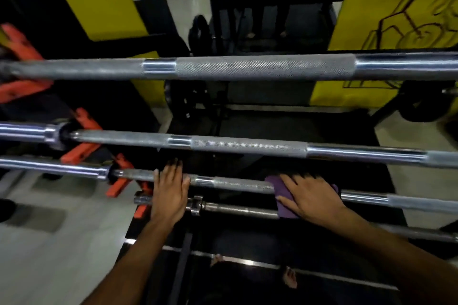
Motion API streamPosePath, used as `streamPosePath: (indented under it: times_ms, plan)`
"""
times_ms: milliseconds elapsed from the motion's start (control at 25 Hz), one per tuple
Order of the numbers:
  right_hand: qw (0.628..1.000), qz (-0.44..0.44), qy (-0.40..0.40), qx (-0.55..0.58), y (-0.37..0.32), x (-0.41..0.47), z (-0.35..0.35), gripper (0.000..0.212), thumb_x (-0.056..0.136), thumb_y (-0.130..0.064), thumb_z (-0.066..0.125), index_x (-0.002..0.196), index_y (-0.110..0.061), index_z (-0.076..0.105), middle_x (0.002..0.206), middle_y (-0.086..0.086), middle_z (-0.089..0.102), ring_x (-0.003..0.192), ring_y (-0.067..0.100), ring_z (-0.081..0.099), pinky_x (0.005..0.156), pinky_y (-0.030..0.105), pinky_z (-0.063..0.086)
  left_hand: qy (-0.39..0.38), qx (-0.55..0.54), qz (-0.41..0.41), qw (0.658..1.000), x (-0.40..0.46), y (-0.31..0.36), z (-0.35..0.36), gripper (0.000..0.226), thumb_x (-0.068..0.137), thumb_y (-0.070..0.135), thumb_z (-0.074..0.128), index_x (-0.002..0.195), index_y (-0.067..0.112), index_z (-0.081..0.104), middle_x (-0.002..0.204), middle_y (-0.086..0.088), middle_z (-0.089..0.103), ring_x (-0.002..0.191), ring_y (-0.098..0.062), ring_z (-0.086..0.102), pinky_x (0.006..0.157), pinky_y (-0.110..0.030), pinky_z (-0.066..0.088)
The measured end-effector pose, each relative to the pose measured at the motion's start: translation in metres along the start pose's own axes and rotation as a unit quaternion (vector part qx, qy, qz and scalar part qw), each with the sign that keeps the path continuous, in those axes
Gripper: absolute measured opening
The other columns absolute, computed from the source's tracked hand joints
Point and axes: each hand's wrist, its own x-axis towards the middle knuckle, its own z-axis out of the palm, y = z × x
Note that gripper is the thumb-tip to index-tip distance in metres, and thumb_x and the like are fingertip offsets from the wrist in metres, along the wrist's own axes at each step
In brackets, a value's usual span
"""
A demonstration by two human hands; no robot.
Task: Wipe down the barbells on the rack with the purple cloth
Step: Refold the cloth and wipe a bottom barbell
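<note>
Right hand (312,196) atop purple cloth (277,184) on barbell (235,183)

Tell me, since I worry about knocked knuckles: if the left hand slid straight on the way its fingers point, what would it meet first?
Probably the next barbell up. The left hand lies over the third barbell, fingers pointing away from the person; past them the gap looks free, though depth is unclear.
</note>
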Motion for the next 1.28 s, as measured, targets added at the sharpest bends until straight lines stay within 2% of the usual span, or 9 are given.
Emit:
streamPosePath:
  times_ms: [160, 280, 400, 480, 600, 720, 880, 1040, 1280]
  plan:
    - [0.998, -0.053, -0.005, 0.028, -0.024, 0.029, -0.014, 0.067, 0.098, -0.069, 0.017, 0.134, -0.022, 0.048, 0.109, 0.005, 0.067, 0.091, 0.027, 0.068, 0.069, 0.038, 0.055, 0.011, -0.041, -0.029, 0.999, -0.005, 0.006, 0.004, 0.066, 0.107, 0.045, 0.009, 0.154, 0.002, 0.028, 0.162, -0.015, 0.026, 0.153, -0.025, 0.012, 0.125, -0.045, 0.005]
    - [0.992, -0.086, -0.029, 0.086, -0.082, 0.076, -0.022, 0.056, 0.101, -0.064, 0.025, 0.133, -0.021, 0.042, 0.11, 0.008, 0.066, 0.09, 0.031, 0.069, 0.063, 0.038, 0.05, 0.0, -0.06, -0.042, 0.997, -0.004, 0.007, 0.004, 0.07, 0.105, 0.048, 0.005, 0.155, 0.002, 0.022, 0.164, -0.014, 0.019, 0.154, -0.023, 0.005, 0.125, -0.043, 0.001]
    - [0.99, -0.112, -0.018, 0.079, -0.135, 0.116, -0.025, 0.057, 0.103, -0.058, 0.032, 0.141, -0.016, 0.039, 0.117, 0.012, 0.065, 0.092, 0.033, 0.069, 0.062, 0.038, 0.048, 0.0, -0.059, -0.039, 0.997, -0.002, 0.005, 0.003, 0.075, 0.102, 0.051, 0.004, 0.156, 0.002, 0.021, 0.165, -0.013, 0.016, 0.154, -0.021, 0.003, 0.125, -0.039, -0.001]
    - [0.99, -0.129, -0.004, 0.058, -0.148, 0.123, -0.02, 0.063, 0.104, -0.056, 0.034, 0.152, -0.016, 0.029, 0.129, 0.014, 0.06, 0.097, 0.034, 0.068, 0.065, 0.038, 0.048, -0.004, -0.068, -0.052, 0.996, -0.003, 0.002, 0.002, 0.074, 0.102, 0.052, 0.005, 0.156, 0.003, 0.019, 0.166, -0.012, 0.013, 0.154, -0.019, -0.001, 0.125, -0.037, -0.001]
    - [0.984, -0.168, 0.02, 0.056, -0.138, 0.116, -0.015, 0.069, 0.102, -0.05, 0.043, 0.16, -0.032, 0.01, 0.144, 0.012, 0.048, 0.097, 0.035, 0.065, 0.068, 0.039, 0.05, 0.006, -0.075, -0.099, 0.992, -0.005, 0.009, 0.004, 0.066, 0.106, 0.047, 0.011, 0.158, 0.006, 0.012, 0.167, -0.011, 0.006, 0.153, -0.017, -0.009, 0.126, -0.042, 0.001]
    - [0.977, -0.211, 0.004, 0.025, -0.112, 0.098, -0.011, 0.085, 0.094, -0.046, 0.059, 0.159, -0.036, 0.005, 0.15, 0.013, 0.039, 0.1, 0.035, 0.061, 0.075, 0.042, 0.051, 0.006, -0.097, -0.121, 0.988, -0.006, 0.012, 0.005, 0.068, 0.105, 0.05, 0.009, 0.158, 0.008, 0.009, 0.167, -0.009, 0.003, 0.153, -0.016, -0.012, 0.126, -0.041, -0.001]
    - [0.981, -0.187, 0.054, 0.0, -0.049, 0.055, -0.002, 0.064, 0.098, -0.047, 0.036, 0.158, -0.036, 0.017, 0.14, 0.009, 0.052, 0.084, 0.03, 0.062, 0.062, 0.037, 0.052, 0.005, -0.105, -0.103, 0.989, -0.006, 0.008, 0.005, 0.073, 0.102, 0.055, 0.003, 0.158, 0.009, 0.007, 0.167, -0.007, 0.0, 0.153, -0.014, -0.014, 0.125, -0.037, -0.006]
    - [0.983, -0.17, 0.06, -0.018, -0.006, 0.027, 0.011, 0.062, 0.1, -0.054, 0.027, 0.158, -0.032, 0.024, 0.129, 0.008, 0.058, 0.073, 0.029, 0.062, 0.054, 0.037, 0.053, 0.006, -0.106, -0.091, 0.99, -0.007, 0.01, 0.009, 0.071, 0.102, 0.053, 0.003, 0.158, 0.009, 0.002, 0.167, -0.006, -0.007, 0.151, -0.013, -0.021, 0.123, -0.037, -0.012]
    - [0.987, -0.154, 0.038, 0.009, -0.045, 0.062, 0.009, 0.064, 0.102, -0.058, 0.025, 0.154, -0.021, 0.031, 0.119, 0.01, 0.061, 0.078, 0.033, 0.065, 0.055, 0.039, 0.055, -0.004, -0.107, -0.084, 0.991, -0.006, 0.011, 0.005, 0.067, 0.103, 0.05, 0.004, 0.157, 0.011, -0.003, 0.166, -0.005, -0.013, 0.15, -0.015, -0.025, 0.123, -0.04, -0.012]
